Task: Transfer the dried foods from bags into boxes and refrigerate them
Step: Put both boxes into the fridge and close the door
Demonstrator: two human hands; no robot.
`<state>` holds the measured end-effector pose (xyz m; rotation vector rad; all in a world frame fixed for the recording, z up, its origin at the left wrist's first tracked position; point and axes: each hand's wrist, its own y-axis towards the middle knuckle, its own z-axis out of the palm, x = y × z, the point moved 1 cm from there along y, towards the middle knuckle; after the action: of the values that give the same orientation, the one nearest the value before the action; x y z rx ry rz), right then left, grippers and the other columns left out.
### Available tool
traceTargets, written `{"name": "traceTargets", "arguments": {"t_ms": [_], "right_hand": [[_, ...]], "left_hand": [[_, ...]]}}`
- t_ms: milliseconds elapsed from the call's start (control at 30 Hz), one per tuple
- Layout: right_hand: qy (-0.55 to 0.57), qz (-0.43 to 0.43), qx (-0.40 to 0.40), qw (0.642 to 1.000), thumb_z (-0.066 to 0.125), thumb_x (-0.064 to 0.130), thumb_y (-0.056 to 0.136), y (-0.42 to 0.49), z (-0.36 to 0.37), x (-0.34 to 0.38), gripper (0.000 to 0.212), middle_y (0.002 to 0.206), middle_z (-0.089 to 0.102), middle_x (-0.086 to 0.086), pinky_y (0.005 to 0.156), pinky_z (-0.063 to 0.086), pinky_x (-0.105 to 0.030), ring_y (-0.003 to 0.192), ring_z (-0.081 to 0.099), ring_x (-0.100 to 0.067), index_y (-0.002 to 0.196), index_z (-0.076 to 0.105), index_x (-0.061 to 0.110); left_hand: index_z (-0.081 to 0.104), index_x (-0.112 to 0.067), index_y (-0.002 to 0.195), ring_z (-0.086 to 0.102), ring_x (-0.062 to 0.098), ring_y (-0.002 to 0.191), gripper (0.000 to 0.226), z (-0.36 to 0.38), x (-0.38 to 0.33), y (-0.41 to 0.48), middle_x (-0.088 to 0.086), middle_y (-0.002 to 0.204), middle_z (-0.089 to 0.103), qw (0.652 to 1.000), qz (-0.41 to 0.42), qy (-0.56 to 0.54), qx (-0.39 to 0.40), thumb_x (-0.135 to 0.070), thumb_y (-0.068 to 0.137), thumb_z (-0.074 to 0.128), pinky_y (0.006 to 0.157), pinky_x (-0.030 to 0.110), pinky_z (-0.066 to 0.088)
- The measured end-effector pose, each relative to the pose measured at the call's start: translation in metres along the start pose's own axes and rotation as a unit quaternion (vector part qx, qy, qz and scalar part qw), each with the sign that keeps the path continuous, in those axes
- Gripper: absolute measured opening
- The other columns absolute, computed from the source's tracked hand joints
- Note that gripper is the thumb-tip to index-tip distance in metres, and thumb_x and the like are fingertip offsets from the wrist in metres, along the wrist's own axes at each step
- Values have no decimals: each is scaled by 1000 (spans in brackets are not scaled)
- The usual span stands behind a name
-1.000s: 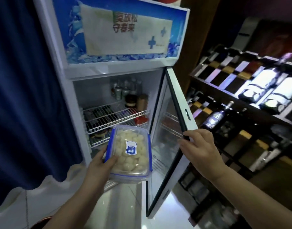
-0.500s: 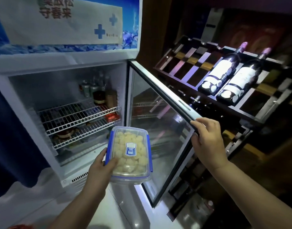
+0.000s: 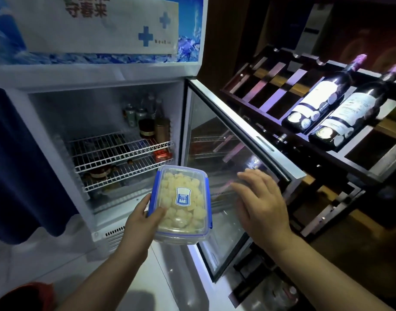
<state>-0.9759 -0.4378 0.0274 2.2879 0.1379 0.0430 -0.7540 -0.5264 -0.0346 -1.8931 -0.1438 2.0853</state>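
Note:
My left hand (image 3: pixel 140 218) grips a clear plastic box (image 3: pixel 181 205) by its left side; the box has blue clips, a blue label on the lid, and is full of pale yellow dried pieces. It hangs in front of the fridge (image 3: pixel 98 113), just below the wire shelves (image 3: pixel 118 153). The glass fridge door (image 3: pixel 228 153) stands wide open to the right. My right hand (image 3: pixel 260 203) hovers beside the box with fingers spread, apart from the door and holding nothing.
Cans, jars and bottles (image 3: pixel 147 122) crowd the right end of the upper wire shelf; a red packet (image 3: pixel 162 154) lies below. A dark wine rack (image 3: pixel 327 122) with two bottles (image 3: pixel 340 104) stands right of the door. A blue curtain (image 3: pixel 24 158) hangs at left.
My right hand let go of the door edge and moved left toward the box. The door now stands wider open. The box stays in my left hand.

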Motion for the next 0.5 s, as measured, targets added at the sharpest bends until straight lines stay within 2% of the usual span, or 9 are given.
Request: {"name": "traceTargets", "arguments": {"t_ms": [100,167,233,267,333,433,500], "right_hand": [[73,42,114,990,62,16,77,6,33,28,24,102,64,-5,78,51,-40,94,58,-25,101,64,14],[91,110,226,963,56,31,85,14,57,45,32,111,60,2,86,47,-36,100,56,-20,115,59,19],[142,183,322,918,51,38,93,22,82,61,39,122,55,5,90,41,-30,111,52,-16,128,51,21],[182,215,345,895,51,39,93,26,95,68,41,124,56,5,89,41,-29,111,53,-15,130,49,21],[254,271,367,853,53,41,91,34,122,84,42,119,61,4,82,47,-30,100,61,-14,128,49,22],[320,341,371,802,57,39,90,56,165,109,41,99,66,2,72,49,-29,76,62,-13,124,55,17],[361,377,364,772,61,35,88,73,192,124,35,91,65,2,74,54,-38,77,63,-16,117,59,15]], "left_hand": [[53,-29,126,70,23,85,42,-17,0,5,2,96,71,1000,-4,-6,-24,-14,87,62,77,43,56],[52,-30,128,70,24,87,45,-33,-1,11,2,98,71,999,-3,-9,-42,-15,87,61,80,46,56],[49,-30,131,69,26,90,47,-51,-4,21,3,103,70,998,-10,-21,-58,-17,88,62,83,50,55],[47,-30,131,69,26,92,48,-60,-5,28,2,105,69,997,-13,-28,-67,-17,88,62,84,51,54],[47,-31,131,68,27,93,47,-78,-8,44,2,108,68,995,-12,-42,-85,-17,88,61,84,52,54],[48,-30,131,68,27,94,46,-105,-16,73,2,110,67,993,-1,-56,-105,-17,89,61,83,51,55],[51,-31,124,68,26,93,39,-122,-23,94,2,107,68,991,10,-63,-116,-16,89,60,81,47,56]]}}
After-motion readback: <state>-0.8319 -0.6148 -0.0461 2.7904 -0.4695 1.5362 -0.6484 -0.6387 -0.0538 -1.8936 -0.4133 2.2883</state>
